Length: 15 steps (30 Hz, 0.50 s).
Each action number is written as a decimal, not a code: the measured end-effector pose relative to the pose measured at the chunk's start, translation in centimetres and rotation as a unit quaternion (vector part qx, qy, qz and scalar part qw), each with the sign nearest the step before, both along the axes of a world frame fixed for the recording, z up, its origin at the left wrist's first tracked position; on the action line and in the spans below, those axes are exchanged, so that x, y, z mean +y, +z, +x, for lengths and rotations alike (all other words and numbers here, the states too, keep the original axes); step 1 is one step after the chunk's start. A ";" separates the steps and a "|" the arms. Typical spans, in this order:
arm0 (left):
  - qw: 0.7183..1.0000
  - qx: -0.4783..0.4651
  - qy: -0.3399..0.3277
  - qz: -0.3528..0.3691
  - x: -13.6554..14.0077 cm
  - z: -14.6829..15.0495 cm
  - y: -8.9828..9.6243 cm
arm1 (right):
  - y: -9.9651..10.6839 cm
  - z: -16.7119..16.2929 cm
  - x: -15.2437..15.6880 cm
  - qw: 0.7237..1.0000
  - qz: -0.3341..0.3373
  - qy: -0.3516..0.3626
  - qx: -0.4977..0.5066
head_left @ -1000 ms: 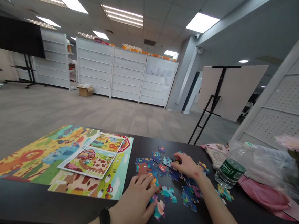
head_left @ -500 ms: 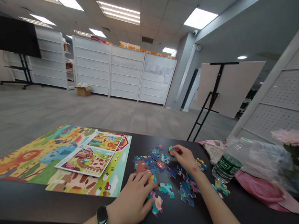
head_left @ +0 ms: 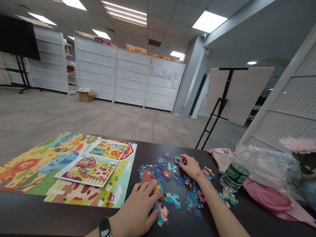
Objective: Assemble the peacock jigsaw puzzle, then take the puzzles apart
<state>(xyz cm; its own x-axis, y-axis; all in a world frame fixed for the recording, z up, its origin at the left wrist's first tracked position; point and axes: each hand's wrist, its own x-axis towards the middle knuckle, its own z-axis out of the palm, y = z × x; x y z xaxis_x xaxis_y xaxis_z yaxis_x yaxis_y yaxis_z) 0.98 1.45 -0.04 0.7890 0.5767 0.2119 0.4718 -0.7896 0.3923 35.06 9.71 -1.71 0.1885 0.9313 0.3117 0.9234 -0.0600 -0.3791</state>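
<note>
My right hand (head_left: 191, 166) reaches to the far side of the pile, its thumb and fingers closed on a small blue, green and yellow puzzle piece (head_left: 179, 159) at the tabletop. Nearer to me, my left hand (head_left: 142, 208) lies with fingers apart on some joined pieces, touching an orange-and-teal piece (head_left: 157, 186) and covering part of them. A joined dark blue section with a brown shape (head_left: 147, 174) shows beyond its fingertips. Loose pieces lie between the hands, among them a teal piece (head_left: 172, 200), a pink-purple piece (head_left: 163, 214) and a dark blue cluster (head_left: 194, 203).
To the left, a printed picture sheet (head_left: 91, 161) lies on finished-looking animal puzzles (head_left: 33, 167). A water bottle (head_left: 236, 170) stands right of my forearm, near a few pieces (head_left: 230, 197), a pink cloth bag (head_left: 269, 198) and clear plastic wrapping (head_left: 276, 171). The dark table (head_left: 57, 218) ends just beyond the pieces.
My right hand has shifted slightly left and lower, and more of the piece in its fingers shows. My left hand stays on the joined pieces. The whole view has shifted slightly.
</note>
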 end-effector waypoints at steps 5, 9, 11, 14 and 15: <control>1.000 -0.004 -0.001 0.001 0.1 0.0 0.0 | 1.2 0.4 -0.7 0.999 0.013 0.046 0.011; 1.000 -0.003 -0.007 -0.002 0.1 -0.1 0.1 | 1.9 0.9 -1.3 0.998 0.021 0.052 0.026; 1.000 -0.002 -0.008 -0.004 0.0 -0.2 0.2 | 2.0 1.0 -1.4 0.998 0.026 0.048 0.036; 1.000 0.001 -0.005 -0.006 0.0 -0.1 0.3 | 2.1 0.9 -1.3 0.997 0.040 0.035 0.050; 1.000 0.003 -0.004 -0.005 0.0 -0.1 0.3 | 2.1 0.7 -1.3 0.997 0.045 0.032 0.054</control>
<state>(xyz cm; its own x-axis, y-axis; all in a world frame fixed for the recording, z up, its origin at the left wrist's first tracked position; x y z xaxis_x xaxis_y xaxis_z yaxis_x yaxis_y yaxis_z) 0.85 1.44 0.23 0.7946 0.5729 0.2010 0.4681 -0.7889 0.3981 35.79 8.40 0.38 0.1660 0.9118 0.3756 0.8777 0.0371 -0.4778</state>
